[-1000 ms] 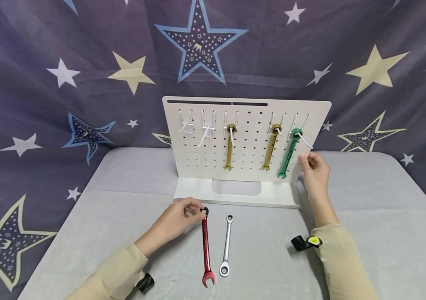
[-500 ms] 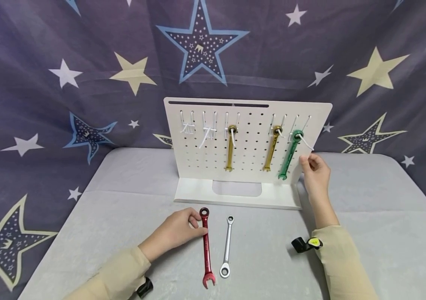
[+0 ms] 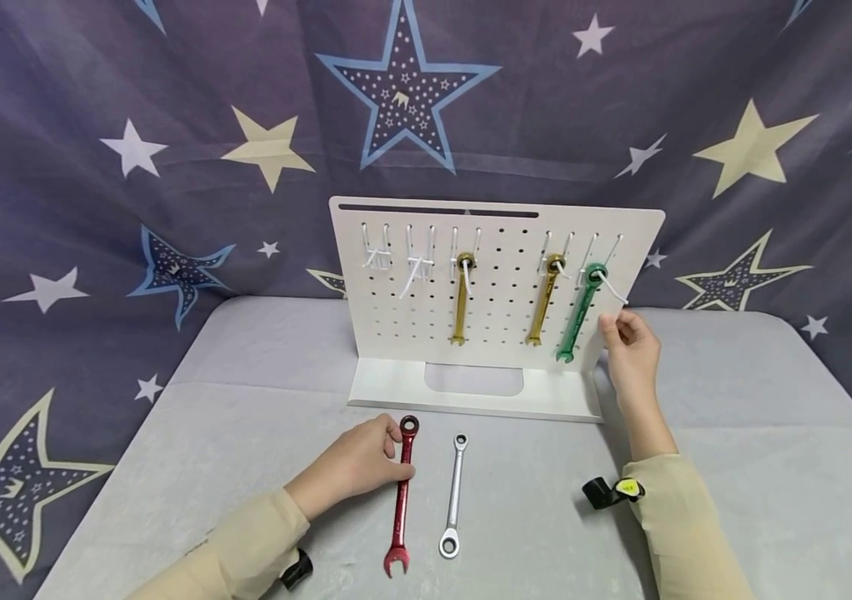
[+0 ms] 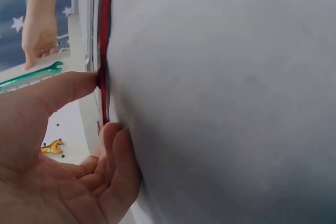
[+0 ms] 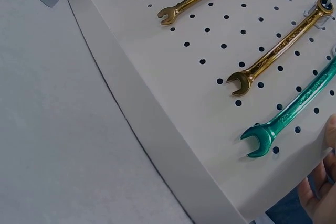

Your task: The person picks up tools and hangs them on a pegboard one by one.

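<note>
My left hand (image 3: pixel 357 460) pinches a red combination wrench (image 3: pixel 400 517) by its upper shank, thumb on one side and fingertips on the other. Its ring end points toward the board and its open end toward me. The left wrist view shows this wrench edge-on beside the thumb (image 4: pixel 73 85). My right hand (image 3: pixel 633 358) grips the right edge of a white pegboard (image 3: pixel 497 321), thumb in front and fingers partly hidden behind it. Closest to that hand hangs a green wrench (image 3: pixel 579 312). A silver double-ring wrench (image 3: pixel 454 492) lies on the table, right of the red one.
Two gold wrenches (image 3: pixel 461 304) hang on white hooks on the board. Two more white hooks (image 3: pixel 418 262) at its left bear no wrench. The board's base (image 3: pixel 388 383) stands on a grey cloth-covered table (image 3: pixel 771 467), with a star-patterned curtain (image 3: pixel 193 108) behind.
My left hand has shifted from the red wrench's ring end down to its upper shank. The wrench's open end has swung left. My right hand stays on the board's edge.
</note>
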A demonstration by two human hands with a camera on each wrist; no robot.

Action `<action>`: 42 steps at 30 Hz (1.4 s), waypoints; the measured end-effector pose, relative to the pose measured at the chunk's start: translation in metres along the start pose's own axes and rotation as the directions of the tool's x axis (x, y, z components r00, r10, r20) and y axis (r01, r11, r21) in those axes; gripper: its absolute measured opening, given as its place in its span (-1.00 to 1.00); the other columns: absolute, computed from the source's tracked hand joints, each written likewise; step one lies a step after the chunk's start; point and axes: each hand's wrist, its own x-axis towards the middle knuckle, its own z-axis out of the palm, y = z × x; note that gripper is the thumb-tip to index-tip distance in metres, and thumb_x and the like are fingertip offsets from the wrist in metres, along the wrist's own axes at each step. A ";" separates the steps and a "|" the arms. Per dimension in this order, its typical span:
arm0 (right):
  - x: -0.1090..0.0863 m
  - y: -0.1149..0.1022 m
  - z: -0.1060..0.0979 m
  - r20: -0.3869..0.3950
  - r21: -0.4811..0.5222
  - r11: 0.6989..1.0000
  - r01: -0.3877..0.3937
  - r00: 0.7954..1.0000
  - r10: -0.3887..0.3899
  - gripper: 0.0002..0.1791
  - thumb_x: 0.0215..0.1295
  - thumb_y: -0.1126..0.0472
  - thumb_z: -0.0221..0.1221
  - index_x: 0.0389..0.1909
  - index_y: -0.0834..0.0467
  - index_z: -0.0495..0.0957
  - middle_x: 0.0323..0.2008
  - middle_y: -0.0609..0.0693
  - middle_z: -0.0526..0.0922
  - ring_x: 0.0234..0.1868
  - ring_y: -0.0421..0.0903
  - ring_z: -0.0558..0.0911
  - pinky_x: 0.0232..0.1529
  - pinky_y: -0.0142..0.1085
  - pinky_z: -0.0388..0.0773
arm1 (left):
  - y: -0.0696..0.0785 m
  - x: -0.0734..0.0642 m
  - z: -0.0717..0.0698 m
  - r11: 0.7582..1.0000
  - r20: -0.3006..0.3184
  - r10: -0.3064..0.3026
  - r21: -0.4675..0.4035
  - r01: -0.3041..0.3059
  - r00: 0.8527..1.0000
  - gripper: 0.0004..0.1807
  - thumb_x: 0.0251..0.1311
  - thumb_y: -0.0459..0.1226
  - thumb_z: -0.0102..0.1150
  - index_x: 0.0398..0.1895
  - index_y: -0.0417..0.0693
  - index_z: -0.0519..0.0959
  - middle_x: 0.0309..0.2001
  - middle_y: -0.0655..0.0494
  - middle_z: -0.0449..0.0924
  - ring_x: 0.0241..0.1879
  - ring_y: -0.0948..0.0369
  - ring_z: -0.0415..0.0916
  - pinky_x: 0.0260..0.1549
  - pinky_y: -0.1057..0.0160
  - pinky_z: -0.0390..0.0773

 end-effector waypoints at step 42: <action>0.003 0.000 0.001 0.001 0.012 1.000 -0.008 1.000 0.008 -0.73 0.39 0.16 0.21 -0.12 0.32 0.51 -0.46 -0.42 0.53 -0.31 -0.37 0.50 -0.29 -0.60 0.47 | -0.023 0.009 -0.016 0.935 0.103 0.113 -0.348 -0.071 0.988 -0.70 0.06 -0.49 0.20 -0.08 -0.30 0.50 -0.37 0.06 0.48 -0.52 0.25 0.40 -0.59 0.36 0.41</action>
